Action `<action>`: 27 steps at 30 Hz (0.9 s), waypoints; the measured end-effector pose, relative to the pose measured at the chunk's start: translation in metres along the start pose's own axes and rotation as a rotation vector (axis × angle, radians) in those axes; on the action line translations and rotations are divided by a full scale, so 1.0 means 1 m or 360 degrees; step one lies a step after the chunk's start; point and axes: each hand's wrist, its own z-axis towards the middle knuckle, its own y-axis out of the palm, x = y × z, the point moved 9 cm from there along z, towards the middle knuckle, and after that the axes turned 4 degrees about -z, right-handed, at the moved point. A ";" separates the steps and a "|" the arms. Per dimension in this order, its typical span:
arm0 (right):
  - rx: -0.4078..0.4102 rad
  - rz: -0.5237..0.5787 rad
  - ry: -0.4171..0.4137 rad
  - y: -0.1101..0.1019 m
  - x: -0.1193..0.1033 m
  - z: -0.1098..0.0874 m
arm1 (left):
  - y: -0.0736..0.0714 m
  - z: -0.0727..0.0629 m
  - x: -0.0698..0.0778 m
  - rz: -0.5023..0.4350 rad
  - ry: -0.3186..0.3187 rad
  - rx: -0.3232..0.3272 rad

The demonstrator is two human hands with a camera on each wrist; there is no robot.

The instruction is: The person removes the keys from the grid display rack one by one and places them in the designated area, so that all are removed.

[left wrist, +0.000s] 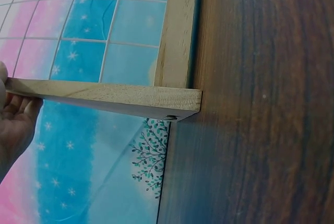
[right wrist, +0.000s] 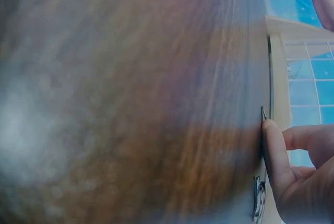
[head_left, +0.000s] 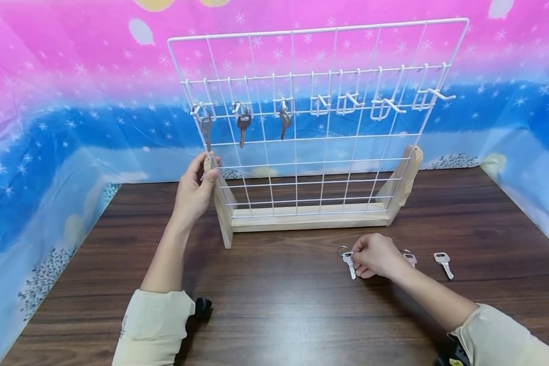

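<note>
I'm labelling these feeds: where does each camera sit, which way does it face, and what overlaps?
Head: worn on the head, facing forward and down at the rack, keys and table; left hand, right hand and both sleeves show.
Left wrist: on the left wrist, facing the rack's wooden side, picture turned sideways; part of the left hand shows at the left edge.
Right wrist: on the right wrist, facing along the table toward the rack; the right hand shows, with part of the left at top right.
Shared: both wrist views include rack and table.
</note>
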 end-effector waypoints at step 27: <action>-0.0008 0.0149 -0.0159 -0.026 -0.025 -0.005 | 0.000 0.000 -0.001 -0.0015 0.0009 0.0004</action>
